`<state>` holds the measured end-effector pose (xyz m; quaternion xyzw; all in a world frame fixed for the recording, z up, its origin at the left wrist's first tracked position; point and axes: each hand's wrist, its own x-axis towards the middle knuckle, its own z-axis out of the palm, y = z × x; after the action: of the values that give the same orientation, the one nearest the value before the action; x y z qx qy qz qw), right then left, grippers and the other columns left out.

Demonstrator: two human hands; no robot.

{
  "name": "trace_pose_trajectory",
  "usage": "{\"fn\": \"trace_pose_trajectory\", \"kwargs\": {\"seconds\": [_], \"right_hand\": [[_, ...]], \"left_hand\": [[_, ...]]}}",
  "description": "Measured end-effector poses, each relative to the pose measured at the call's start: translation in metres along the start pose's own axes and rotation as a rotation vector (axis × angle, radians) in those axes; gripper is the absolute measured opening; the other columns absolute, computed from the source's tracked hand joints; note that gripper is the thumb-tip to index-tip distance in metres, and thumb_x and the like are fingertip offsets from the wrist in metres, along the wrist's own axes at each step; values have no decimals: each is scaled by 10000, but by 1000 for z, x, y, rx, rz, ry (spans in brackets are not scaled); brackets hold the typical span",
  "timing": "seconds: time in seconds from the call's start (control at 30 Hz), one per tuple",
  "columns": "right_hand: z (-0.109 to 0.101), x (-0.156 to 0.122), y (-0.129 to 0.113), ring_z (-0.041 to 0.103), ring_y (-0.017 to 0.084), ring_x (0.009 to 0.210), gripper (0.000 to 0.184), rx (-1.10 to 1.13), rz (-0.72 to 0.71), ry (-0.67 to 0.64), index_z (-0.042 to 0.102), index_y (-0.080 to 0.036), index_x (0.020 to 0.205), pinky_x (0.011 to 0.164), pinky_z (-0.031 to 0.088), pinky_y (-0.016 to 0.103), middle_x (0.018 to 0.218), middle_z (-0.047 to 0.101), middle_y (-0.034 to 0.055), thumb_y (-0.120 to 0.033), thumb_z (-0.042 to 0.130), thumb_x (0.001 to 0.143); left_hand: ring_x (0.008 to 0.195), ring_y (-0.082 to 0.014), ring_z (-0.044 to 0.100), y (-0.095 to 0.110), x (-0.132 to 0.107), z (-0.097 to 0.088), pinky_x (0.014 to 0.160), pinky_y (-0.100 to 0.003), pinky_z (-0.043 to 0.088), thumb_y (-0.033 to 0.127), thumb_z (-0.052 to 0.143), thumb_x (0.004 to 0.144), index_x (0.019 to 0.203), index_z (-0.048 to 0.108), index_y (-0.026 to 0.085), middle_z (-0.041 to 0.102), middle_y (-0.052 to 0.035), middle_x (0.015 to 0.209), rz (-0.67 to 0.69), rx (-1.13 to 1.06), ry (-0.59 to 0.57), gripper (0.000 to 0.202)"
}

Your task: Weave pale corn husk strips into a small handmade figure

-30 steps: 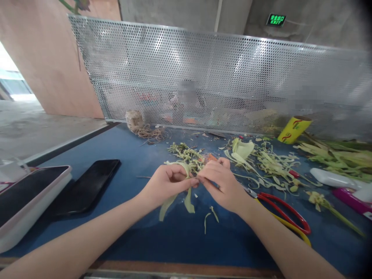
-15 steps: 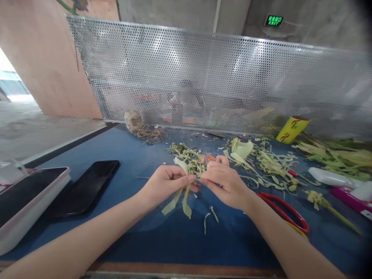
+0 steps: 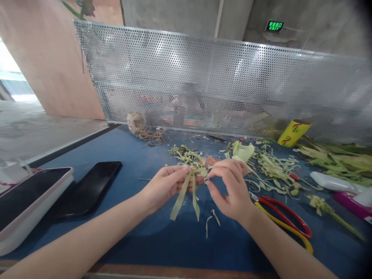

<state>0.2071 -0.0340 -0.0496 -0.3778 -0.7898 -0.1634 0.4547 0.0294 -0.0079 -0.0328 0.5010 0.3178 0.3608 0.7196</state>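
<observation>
My left hand [image 3: 165,184] and my right hand [image 3: 229,186] meet above the blue table [image 3: 124,147], both pinching a small knot of pale green leaf strips [image 3: 186,192]. Two long strip ends hang down from the left fingers. The right thumb and forefinger grip the knot's right side. A few cut strip bits [image 3: 212,219] lie on the table just below the hands. A green leafy sprig [image 3: 186,154] lies right behind the hands.
Red and yellow scissors [image 3: 283,219] lie by my right wrist. A black phone [image 3: 90,188] and a white-rimmed tablet [image 3: 23,201] rest at left. Leaf scraps [image 3: 270,164], a yellow roll [image 3: 292,131], twine [image 3: 147,133] and a perforated metal screen [image 3: 221,81] are behind.
Both hands have lifted a little off the table with the leaf strips. The right fingers have opened into a pinch at the knot, and the strips now hang straighter.
</observation>
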Motion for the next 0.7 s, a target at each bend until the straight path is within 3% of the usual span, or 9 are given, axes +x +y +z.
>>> {"fn": "trace_pose_trajectory", "kwargs": {"seconds": [0.03, 0.17, 0.27, 0.43, 0.57, 0.7], "right_hand": [[1, 0, -2, 507, 188, 754, 27, 5, 5, -14, 499, -207, 759, 715, 300, 353, 729, 552, 31, -232, 491, 767], [11, -1, -8, 452, 118, 539, 219, 18, 60, -218, 471, -186, 609, 663, 291, 316, 516, 483, -25, -311, 490, 788], [18, -3, -7, 406, 103, 485, 276, 39, 87, -283, 414, -181, 539, 584, 287, 274, 473, 444, -31, -247, 445, 805], [19, -4, -6, 425, 104, 495, 240, 52, 92, -299, 432, -179, 551, 599, 290, 270, 498, 481, -24, -165, 417, 790], [18, -3, -6, 447, 111, 502, 187, 50, 132, -272, 493, -176, 611, 595, 288, 269, 507, 501, -23, -237, 468, 786], [18, -4, -6, 430, 112, 507, 175, 128, 150, -214, 519, -176, 636, 567, 306, 246, 513, 487, -18, -190, 446, 795]], "left_hand": [[833, -197, 637, -1, 1, 0, 736, -248, 487, 314, 579, 746, 814, 656, 120, 697, -111, 846, 25, 29, 16, 219], [866, -172, 625, -6, 3, -1, 773, -219, 467, 223, 669, 660, 812, 640, 157, 704, -47, 827, 121, 175, 64, 168], [846, -182, 631, -7, 4, 0, 788, -259, 470, 189, 689, 621, 828, 639, 168, 709, -30, 776, 131, 243, 66, 214], [841, -178, 631, -7, 4, -1, 790, -247, 465, 200, 673, 627, 730, 651, 167, 710, -24, 800, 158, 334, 89, 111], [826, -162, 631, -5, 3, 1, 769, -221, 465, 207, 656, 648, 801, 652, 173, 707, -18, 810, 190, 405, 85, 156], [839, -170, 626, -3, 1, 1, 765, -223, 465, 222, 641, 658, 802, 658, 162, 703, -16, 795, 233, 475, 75, 157]]}}
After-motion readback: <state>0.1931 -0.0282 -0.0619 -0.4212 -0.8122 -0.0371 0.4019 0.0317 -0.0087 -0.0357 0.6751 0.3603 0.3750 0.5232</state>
